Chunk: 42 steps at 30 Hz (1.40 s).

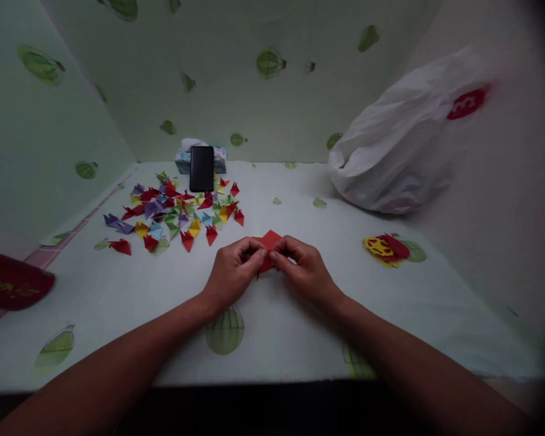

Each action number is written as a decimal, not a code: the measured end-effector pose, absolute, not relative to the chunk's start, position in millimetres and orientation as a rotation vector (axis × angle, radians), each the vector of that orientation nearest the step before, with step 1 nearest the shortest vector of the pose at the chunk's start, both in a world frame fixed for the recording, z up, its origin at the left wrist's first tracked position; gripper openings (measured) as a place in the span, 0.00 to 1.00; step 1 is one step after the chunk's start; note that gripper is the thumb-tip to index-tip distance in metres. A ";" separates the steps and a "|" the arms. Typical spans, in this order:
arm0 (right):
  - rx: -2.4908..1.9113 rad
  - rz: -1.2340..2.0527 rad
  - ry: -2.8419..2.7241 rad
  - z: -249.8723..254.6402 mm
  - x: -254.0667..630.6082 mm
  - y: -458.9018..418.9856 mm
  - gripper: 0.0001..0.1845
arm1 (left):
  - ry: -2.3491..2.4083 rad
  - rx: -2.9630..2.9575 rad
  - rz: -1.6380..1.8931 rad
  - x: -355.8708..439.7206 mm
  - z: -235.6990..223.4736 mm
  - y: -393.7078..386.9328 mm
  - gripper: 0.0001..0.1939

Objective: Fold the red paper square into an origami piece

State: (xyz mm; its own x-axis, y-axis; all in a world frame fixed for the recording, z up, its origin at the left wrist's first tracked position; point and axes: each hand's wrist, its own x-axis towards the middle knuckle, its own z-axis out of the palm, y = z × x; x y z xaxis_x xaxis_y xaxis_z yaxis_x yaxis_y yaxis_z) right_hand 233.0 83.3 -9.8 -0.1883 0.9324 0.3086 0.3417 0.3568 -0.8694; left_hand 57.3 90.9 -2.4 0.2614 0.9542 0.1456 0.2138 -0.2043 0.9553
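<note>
Pale tabletop [163, 284]; left hand [231, 269], right hand [309, 269] partly hiding red paper [271, 239]

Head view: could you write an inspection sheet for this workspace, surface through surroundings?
Surface: pale table cover, printed with green balloons.
Work items: red paper in hand; colourful folded papers scattered beyond the left hand.
Clutter: dark phone before a tissue box; white plastic bag, red and yellow pieces right; dark red object left.
Hands: left hand and right hand pinch the red paper.
Cables: nothing seen.
Surroundings: balloon-print back wall.
</note>
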 end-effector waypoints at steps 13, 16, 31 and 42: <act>-1.118 0.731 -1.773 -12.4 233.3 83.7 0.09 | 1.055 1.590 1.019 58.3 -1.5 92.2 0.10; -1.137 0.768 -1.742 -10.1 232.7 83.2 0.10 | 1.003 1.588 1.010 56.8 -0.8 92.4 0.11; -1.064 1.003 -1.625 -9.3 233.8 85.5 0.07 | 1.012 1.656 0.899 56.3 3.4 93.5 0.04; -1.123 1.013 -1.546 -5.2 234.8 83.8 0.09 | 0.881 1.436 0.897 55.2 -0.9 101.4 0.15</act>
